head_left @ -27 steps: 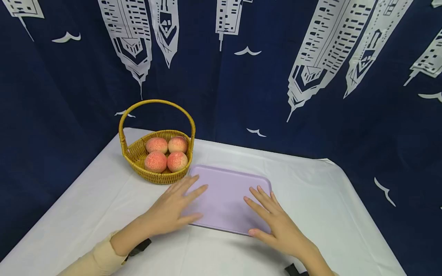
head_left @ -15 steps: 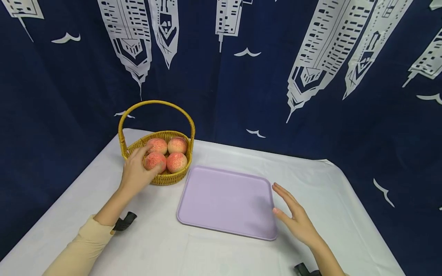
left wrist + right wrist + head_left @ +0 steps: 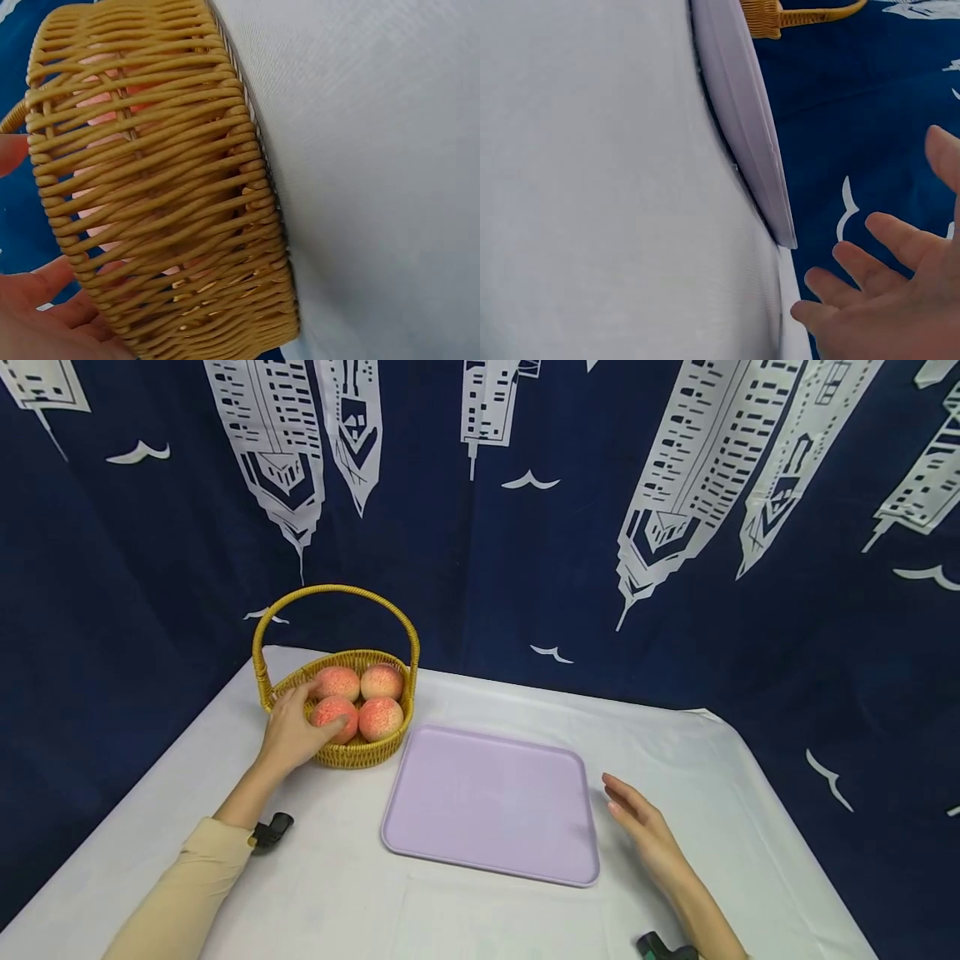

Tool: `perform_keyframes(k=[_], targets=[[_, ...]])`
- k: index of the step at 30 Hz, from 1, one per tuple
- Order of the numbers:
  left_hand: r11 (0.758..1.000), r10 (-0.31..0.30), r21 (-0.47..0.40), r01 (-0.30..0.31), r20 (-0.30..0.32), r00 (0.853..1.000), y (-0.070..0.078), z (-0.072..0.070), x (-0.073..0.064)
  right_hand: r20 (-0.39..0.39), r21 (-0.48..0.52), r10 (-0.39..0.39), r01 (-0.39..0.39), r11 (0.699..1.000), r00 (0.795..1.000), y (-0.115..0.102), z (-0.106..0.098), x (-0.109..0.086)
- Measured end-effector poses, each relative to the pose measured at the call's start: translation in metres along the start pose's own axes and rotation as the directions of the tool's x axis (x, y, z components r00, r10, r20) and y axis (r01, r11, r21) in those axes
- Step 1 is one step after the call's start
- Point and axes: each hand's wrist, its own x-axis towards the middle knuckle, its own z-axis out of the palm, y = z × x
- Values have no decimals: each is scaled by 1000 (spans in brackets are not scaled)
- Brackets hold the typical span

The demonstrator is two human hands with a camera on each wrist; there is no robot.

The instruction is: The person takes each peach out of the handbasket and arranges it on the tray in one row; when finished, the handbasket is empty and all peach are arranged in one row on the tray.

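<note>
In the head view a wicker basket (image 3: 360, 756) with a tall arched handle stands at the back left, holding several peaches (image 3: 381, 719). My left hand (image 3: 291, 731) reaches over its near left rim, thumb and fingers around the front left peach (image 3: 330, 713). From the left wrist, the basket's woven side (image 3: 165, 180) hides most of that grip. A flat lilac tray (image 3: 491, 806) lies right of the basket. Beyond the tray's right edge my right hand (image 3: 645, 827) hovers, holding nothing; its fingers (image 3: 862, 262) look loosely bent in the right wrist view.
A white cloth (image 3: 337, 893) covers the table. Behind it hangs a dark blue curtain (image 3: 555, 568) printed with white buildings and birds. Each wrist carries a small black device, such as the left one (image 3: 272, 832).
My left hand has moved from the tray's left side to the basket and around a peach. My right hand has withdrawn from over the tray to beyond its right edge.
</note>
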Motion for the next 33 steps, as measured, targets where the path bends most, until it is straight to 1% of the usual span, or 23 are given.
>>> perform_keyframes(k=[5, 10, 12, 16, 22, 26, 33], targets=[[1000, 2, 18, -2, -9, 1000, -3, 2, 1, -15, -6, 32, -32, 999, 999, 9, 3, 0], [997, 29, 75, -26, -31, 999, -7, 8, -1, -7, -37, 22, -22, 999, 1000, 16, 7, -1], [995, 41, 92, -37, -43, 998, -10, 11, -2, -6, -47, 29, -29, 998, 1000, 17, 8, -2], [994, 56, 99, -50, -52, 997, -13, 14, 0, -21, -70, 47, -48, 996, 999, 18, 9, -1], [992, 50, 121, -47, -25, 998, -14, 13, 1, -22, -114, 50, -52, 992, 998, 16, 10, 1], [988, 50, 148, -49, -2, 999, -14, 13, 1, -31, -147, 31, -35, 988, 999, 17, 11, 2], [986, 53, 156, -52, 0, 999, -14, 12, 1, -16, -159, 6, -9, 987, 1000, 19, 12, 0]])
